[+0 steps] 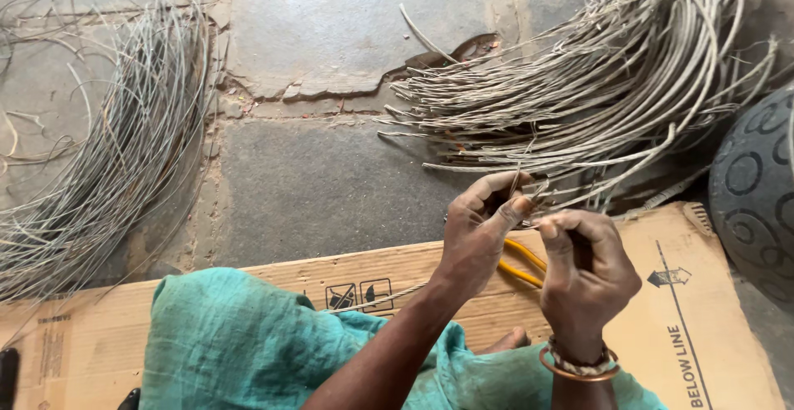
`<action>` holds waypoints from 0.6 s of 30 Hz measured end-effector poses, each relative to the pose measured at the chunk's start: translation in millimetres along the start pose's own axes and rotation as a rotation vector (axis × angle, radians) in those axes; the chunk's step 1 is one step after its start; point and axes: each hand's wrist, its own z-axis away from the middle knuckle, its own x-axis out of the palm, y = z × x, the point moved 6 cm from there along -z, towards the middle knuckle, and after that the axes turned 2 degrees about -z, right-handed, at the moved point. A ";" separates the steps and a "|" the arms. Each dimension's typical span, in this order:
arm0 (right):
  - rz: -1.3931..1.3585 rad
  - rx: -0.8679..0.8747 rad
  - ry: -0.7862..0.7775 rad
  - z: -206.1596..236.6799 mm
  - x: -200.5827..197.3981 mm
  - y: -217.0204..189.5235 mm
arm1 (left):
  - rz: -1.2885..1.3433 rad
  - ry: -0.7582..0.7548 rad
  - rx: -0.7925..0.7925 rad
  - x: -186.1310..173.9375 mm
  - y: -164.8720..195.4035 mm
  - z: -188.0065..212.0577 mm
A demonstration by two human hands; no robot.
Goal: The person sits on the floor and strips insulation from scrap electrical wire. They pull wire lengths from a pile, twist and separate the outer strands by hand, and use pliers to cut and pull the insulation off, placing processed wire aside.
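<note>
Centre-right of frame: left hand (478, 232) and right hand (584, 274) both pinch one thin grey wire strand (529, 191) between thumb and fingers, just below the big curved bundle of grey wires (595, 88) at upper right. Yellow-handled tool (521, 265) lies under the hands on flattened brown cardboard (703, 311). Second, thinner wire bundle (107, 154) at left, on grey stone floor (331, 170). Teal cloth (248, 344) at bottom.

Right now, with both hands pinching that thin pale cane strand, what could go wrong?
1. The thin pale cane strand is gripped only at the fingertips of the left hand and right hand; it could slip or snap.
2. It runs toward the big curved bundle of pale canes, so it may snag.
3. Stiff cut ends point at the fingers; a poke seems possible.
</note>
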 end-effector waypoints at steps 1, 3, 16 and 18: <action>0.059 -0.043 -0.057 1.0 2.7 -5.4 | 0.003 0.027 -0.025 -3.2 -2.1 -2.3; 0.174 -0.136 -0.163 1.6 8.5 -14.7 | 0.007 0.075 -0.072 -10.2 -4.7 -8.2; -0.239 0.209 -0.048 -7.0 -0.2 30.6 | -0.037 -0.030 -0.071 -1.2 -8.0 4.5; -0.128 0.136 -0.140 -6.6 0.2 23.5 | -0.048 -0.025 -0.053 -3.1 -6.9 1.8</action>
